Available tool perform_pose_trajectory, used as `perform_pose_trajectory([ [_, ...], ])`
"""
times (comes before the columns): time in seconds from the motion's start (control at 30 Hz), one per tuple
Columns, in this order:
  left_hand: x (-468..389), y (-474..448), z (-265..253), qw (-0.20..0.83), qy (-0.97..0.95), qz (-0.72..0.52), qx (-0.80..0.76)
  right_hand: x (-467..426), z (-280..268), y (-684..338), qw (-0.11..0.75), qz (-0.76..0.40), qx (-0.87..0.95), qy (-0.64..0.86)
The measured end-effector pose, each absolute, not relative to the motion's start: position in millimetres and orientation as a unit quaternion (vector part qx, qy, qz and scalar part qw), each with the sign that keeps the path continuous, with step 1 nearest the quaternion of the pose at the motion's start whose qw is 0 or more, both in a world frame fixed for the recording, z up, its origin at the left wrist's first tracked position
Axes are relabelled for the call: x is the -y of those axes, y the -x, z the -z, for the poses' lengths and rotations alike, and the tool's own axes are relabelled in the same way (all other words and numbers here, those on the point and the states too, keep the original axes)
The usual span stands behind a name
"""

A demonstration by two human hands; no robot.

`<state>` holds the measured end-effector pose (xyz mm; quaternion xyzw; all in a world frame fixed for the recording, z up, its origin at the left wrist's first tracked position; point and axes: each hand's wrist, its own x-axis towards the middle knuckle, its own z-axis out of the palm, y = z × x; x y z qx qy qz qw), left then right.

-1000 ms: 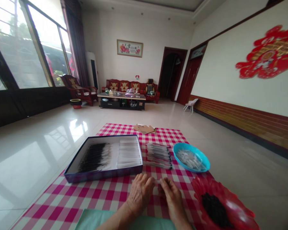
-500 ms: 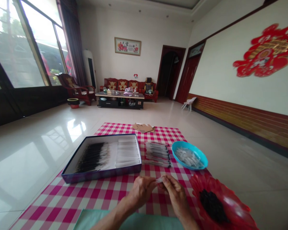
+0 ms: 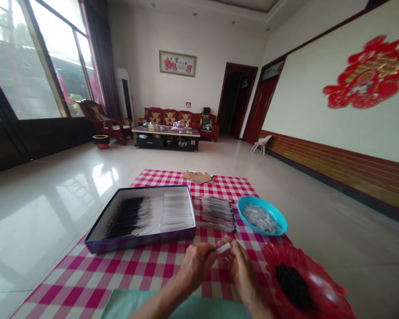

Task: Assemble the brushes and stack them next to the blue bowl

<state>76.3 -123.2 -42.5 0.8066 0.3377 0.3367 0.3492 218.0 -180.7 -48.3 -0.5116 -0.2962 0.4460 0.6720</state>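
My left hand [image 3: 199, 259] is closed, pinching a short whitish translucent tube [image 3: 223, 248] that sticks out to the right. Around the tube's far end, my right hand [image 3: 241, 263] has its fingers loosely curled and apart; whether they touch it is hard to tell. Beyond my hands lies a row of pen-like clear sticks with black ends [image 3: 217, 213]. To the left, a shallow dark-blue box [image 3: 142, 241] holds black-ended sticks [image 3: 126, 217] and a stack of whitish tubes [image 3: 177, 210].
A blue bowl [image 3: 282, 217] of small clear pieces [image 3: 261, 218] stands to the right. Nearer is a red petal-edged bowl [image 3: 329, 283] with small black pieces [image 3: 295, 285]. Torn cardboard [image 3: 198, 177] lies at the far edge of the checked tablecloth [image 3: 146, 268]; pale green cloth [image 3: 119, 303] is nearest me.
My right fingers have loosened from their pinch and spread slightly. More of the tube now shows, pointing up and to the right from my left hand. The bowls and box stay put.
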Motion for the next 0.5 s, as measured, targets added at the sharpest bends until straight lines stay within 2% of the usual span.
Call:
perform_pose_trajectory([
  [0.1,127.9,-77.1,47.0,0.144,-0.859,-0.355,-0.34,177.3,60.5,-216.8,0.666,-0.482,0.254,0.509],
  [0.23,128.0,-75.5,57.1,0.013,-0.892,-0.328,-0.31,176.2,62.9,-211.6,0.661,-0.458,0.237,0.544],
  [0.4,128.5,-73.7,55.5,0.017,-0.894,-0.333,-0.301,177.0,54.8,-208.9,0.679,-0.435,0.229,0.545],
  [0.5,129.8,-71.6,42.5,0.121,-0.88,-0.335,-0.315,179.5,47.3,-212.5,0.663,-0.419,0.287,0.55],
])
